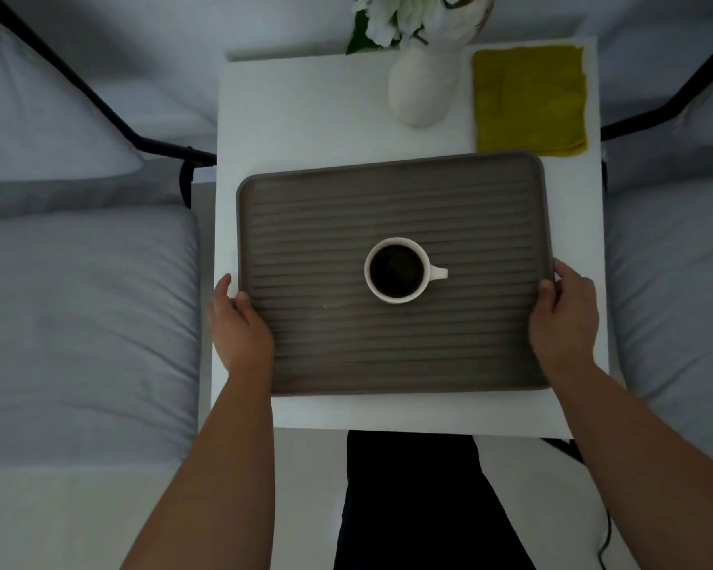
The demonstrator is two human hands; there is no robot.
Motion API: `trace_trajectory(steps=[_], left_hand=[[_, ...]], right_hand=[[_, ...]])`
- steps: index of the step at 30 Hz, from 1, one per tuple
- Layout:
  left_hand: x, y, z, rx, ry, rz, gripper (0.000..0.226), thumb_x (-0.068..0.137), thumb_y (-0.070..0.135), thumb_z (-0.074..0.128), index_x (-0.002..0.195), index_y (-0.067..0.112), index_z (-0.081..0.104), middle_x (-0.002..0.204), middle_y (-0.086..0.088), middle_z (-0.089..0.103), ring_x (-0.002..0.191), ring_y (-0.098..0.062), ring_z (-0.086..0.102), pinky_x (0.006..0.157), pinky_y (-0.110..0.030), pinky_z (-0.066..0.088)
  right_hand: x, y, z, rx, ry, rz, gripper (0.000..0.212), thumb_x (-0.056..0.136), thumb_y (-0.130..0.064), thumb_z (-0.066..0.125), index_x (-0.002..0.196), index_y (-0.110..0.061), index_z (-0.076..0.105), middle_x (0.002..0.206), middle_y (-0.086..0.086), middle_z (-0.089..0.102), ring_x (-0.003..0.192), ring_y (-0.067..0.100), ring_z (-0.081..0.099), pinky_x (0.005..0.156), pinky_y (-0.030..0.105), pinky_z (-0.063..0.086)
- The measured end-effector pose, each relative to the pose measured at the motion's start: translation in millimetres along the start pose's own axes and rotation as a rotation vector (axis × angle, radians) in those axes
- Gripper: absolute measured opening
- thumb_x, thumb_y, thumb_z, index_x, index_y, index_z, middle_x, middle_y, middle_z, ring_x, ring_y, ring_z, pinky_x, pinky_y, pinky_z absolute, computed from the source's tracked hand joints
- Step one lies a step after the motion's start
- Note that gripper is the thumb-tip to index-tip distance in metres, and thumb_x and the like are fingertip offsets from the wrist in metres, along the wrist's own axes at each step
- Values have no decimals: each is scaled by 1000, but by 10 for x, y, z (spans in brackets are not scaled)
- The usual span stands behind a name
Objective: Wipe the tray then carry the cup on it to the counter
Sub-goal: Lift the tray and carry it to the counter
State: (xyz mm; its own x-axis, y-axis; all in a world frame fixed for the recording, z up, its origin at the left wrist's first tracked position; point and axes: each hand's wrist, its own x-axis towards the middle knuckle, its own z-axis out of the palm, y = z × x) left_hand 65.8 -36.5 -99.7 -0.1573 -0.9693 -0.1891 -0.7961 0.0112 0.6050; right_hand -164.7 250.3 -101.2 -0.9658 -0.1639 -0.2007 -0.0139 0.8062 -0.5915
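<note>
Gripping the ribbed grey tray (392,207) at its left edge, the left hand (239,327) has its thumb over the rim. White cup (397,270) of dark liquid stands near the tray's middle, handle pointing right. Right hand (562,318) clasps the tray's right edge. Beyond the tray's far right corner: white vase (422,88), then folded yellow cloth (529,98), all on a white table (301,117).

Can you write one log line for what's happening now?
hands: left hand, right hand grip tray sides | cup: centered, full | cloth: table
</note>
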Motion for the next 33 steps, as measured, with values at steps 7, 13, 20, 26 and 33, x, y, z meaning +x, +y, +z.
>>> trace_trajectory(steps=[7,13,20,26,33], left_hand=[[-153,149,-172,38,-21,64,35,102,19,36,134,22,51,131,-8,52,108,-3,45,86,-10,28],[-397,496,-518,33,-76,126,36,101,19,38,134,22,52,130,-8,53,112,-11,48,86,-10,27],[-636,1064,-1129,36,-220,396,35,100,24,42,133,23,55,111,-11,59,101,-16,53,89,-31,39],[-820,1670,-1564,76,-420,659,37,101,26,40,135,26,53,101,-7,56,92,-19,54,87,-34,42],[-1511,2361,-1778,100,-600,973,36,101,26,41,135,26,54,93,0,49,88,-14,45,88,-33,38]], right_hand=[[-140,77,-163,14,43,20,36,98,-14,41,133,-10,49,115,21,53,104,30,53,91,24,36],[-466,56,-665,22,98,68,36,96,-10,44,132,-7,49,116,26,53,108,36,52,96,34,37],[-1259,-23,-1484,34,254,227,34,95,-8,47,127,2,51,117,30,54,107,41,53,92,42,41],[-2257,-126,-1989,110,413,436,35,95,-8,47,128,0,51,119,28,54,110,40,52,96,41,40],[-3526,-112,-2584,205,609,731,36,94,-12,48,130,-4,53,118,27,56,106,40,55,95,42,41]])
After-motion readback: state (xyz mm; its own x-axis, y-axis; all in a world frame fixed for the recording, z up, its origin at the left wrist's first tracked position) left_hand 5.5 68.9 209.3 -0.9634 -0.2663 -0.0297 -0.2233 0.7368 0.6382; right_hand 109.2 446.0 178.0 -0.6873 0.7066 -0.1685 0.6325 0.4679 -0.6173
